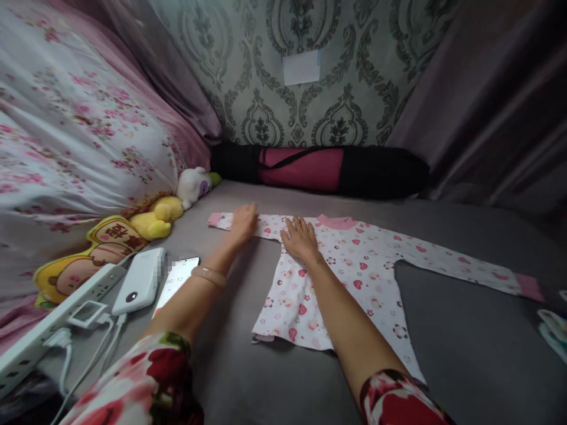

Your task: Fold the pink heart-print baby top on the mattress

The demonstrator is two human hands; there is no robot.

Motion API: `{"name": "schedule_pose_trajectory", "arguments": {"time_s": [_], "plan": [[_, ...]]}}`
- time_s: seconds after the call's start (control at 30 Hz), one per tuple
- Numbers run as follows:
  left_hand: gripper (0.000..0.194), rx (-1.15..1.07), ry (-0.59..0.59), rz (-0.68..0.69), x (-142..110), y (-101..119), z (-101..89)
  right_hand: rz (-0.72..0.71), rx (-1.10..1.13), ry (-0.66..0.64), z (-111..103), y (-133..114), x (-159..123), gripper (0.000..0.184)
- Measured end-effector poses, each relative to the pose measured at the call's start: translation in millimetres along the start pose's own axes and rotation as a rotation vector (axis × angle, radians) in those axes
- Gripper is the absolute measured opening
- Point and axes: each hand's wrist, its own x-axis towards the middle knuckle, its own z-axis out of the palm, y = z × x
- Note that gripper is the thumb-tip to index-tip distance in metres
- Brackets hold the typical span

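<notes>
A small white baby shirt (354,265) with red and pink prints, pink collar and pink cuffs lies spread flat on the grey bed surface (465,330). My left hand (243,223) rests on the shirt's left sleeve near its pink cuff; it is slightly smeared, fingers lying flat. My right hand (301,237) lies flat with fingers spread on the shirt's left shoulder. Neither hand grips anything. A bangle (208,275) sits on my left wrist.
A phone (177,277), a white power bank (139,280) and a white power strip (57,313) with cables lie at left. Plush toys (155,217) and a floral quilt (80,130) are behind them. A black and pink rolled bag (319,170) lies by the wall.
</notes>
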Motion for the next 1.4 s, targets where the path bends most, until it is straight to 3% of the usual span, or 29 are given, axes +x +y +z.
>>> {"name": "schedule_pose_trajectory", "arguments": {"time_s": [0.03, 0.1, 0.17, 0.23, 0.33, 0.57, 0.7, 0.8, 0.9, 1.03, 1.13, 1.27, 1.4], "plan": [[0.040, -0.068, -0.035, 0.138, -1.2, 18.2, 6.2, -0.002, -0.007, 0.000, -0.4, 0.0, 0.0, 0.057], [0.039, -0.176, -0.069, 0.254, -4.5, 47.9, 20.3, -0.009, -0.026, -0.004, -1.0, 0.4, -0.1, 0.056], [0.040, -0.239, -0.102, 0.268, -7.8, 63.4, 32.4, -0.014, -0.040, -0.011, -1.3, 0.7, -0.4, 0.056], [0.043, -0.215, -0.129, 0.234, -10.7, 63.3, 39.2, -0.016, -0.044, -0.009, -1.1, 0.8, -0.5, 0.056], [0.052, -0.102, -0.174, 0.155, -13.9, 43.0, 39.1, -0.014, -0.039, 0.004, 0.0, 0.6, -0.4, 0.057], [0.059, 0.032, -0.255, -0.071, -12.4, -30.2, 22.3, -0.015, -0.019, 0.008, 1.1, 1.3, 0.2, 0.057], [0.057, 0.062, -0.191, -0.173, -11.3, -59.2, 20.2, -0.012, -0.011, -0.009, 1.0, 1.4, 0.2, 0.056], [0.054, 0.027, -0.127, -0.187, -14.3, -63.7, 20.9, -0.017, 0.018, -0.006, 0.9, 1.8, 0.6, 0.056], [0.050, 0.032, -0.015, -0.149, -20.0, -58.5, 18.9, -0.011, 0.119, 0.069, -1.0, 5.1, 2.5, 0.054], [0.045, 0.092, 0.158, -0.200, -27.7, -47.7, 11.1, 0.112, 0.438, 0.194, -4.3, 15.7, 8.6, 0.050], [0.041, 0.072, 0.070, -0.262, -32.3, -38.3, 2.9, 0.150, 0.677, 0.253, -3.2, 24.7, 14.2, 0.048], [0.042, 0.004, -0.047, -0.319, -41.9, -19.0, -13.9, 0.141, 0.912, 0.225, -1.3, 31.8, 20.7, 0.042], [0.034, -0.096, -0.159, -0.236, -69.8, 9.6, -35.7, 0.145, 1.047, 0.164, -6.7, 32.8, 21.4, 0.039]]}}
